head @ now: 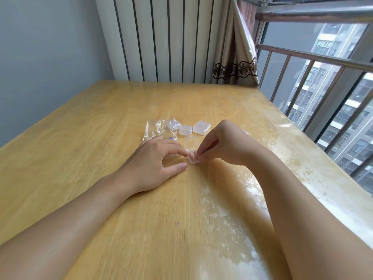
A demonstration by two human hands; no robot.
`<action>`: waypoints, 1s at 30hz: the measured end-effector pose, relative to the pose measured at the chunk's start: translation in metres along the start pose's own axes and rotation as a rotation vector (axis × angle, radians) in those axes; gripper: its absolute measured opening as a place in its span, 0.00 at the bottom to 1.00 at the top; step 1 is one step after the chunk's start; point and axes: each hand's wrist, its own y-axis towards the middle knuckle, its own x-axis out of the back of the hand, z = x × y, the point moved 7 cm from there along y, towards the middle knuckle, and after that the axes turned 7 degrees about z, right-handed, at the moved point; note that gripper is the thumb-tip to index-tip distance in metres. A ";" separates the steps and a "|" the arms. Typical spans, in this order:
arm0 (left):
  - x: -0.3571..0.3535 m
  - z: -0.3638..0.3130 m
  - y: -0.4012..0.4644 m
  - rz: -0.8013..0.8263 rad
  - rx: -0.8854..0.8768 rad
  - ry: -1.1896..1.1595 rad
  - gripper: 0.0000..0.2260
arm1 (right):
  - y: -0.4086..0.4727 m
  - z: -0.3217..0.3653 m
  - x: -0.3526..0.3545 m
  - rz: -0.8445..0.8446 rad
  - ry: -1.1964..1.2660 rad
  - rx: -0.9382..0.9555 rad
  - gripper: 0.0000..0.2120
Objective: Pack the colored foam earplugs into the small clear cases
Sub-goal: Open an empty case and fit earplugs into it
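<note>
Perhaps four clear cases (185,130); one blue earplug (171,138).

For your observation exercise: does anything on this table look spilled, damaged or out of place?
Nothing stands out. The closed clear cases sit flat beside the plastic bag, and both hands work at the open case on the table.
</note>
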 end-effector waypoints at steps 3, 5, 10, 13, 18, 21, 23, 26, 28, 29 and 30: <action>0.001 0.000 0.000 -0.011 0.000 0.013 0.13 | -0.001 0.001 -0.001 0.021 -0.002 0.010 0.08; 0.001 0.001 0.001 -0.018 0.002 0.015 0.13 | -0.002 -0.004 0.005 -0.002 0.029 -0.002 0.07; 0.002 0.002 0.000 -0.021 0.012 0.010 0.13 | 0.000 -0.015 0.012 -0.028 0.230 -0.017 0.20; 0.003 0.002 0.000 -0.021 0.027 -0.004 0.10 | 0.003 -0.014 -0.004 0.060 0.259 0.016 0.26; 0.006 0.005 0.000 -0.054 0.097 -0.064 0.09 | 0.010 -0.010 -0.011 0.042 0.224 0.053 0.23; 0.007 0.013 0.000 -0.080 0.155 -0.086 0.13 | 0.012 -0.003 -0.014 -0.007 0.082 0.064 0.22; 0.009 0.017 0.000 -0.095 0.170 -0.080 0.17 | 0.013 0.000 -0.015 -0.051 -0.048 0.077 0.18; 0.011 0.019 -0.001 -0.114 0.182 -0.049 0.18 | 0.014 0.004 -0.018 -0.102 -0.189 0.114 0.12; 0.011 0.017 -0.001 -0.123 0.170 -0.041 0.16 | 0.013 0.008 -0.020 -0.097 -0.250 0.136 0.14; 0.011 0.017 -0.001 -0.123 0.163 -0.035 0.15 | 0.013 0.009 -0.022 -0.088 -0.270 0.141 0.16; 0.011 0.017 -0.001 -0.122 0.161 -0.030 0.14 | 0.012 0.011 -0.023 -0.087 -0.280 0.143 0.17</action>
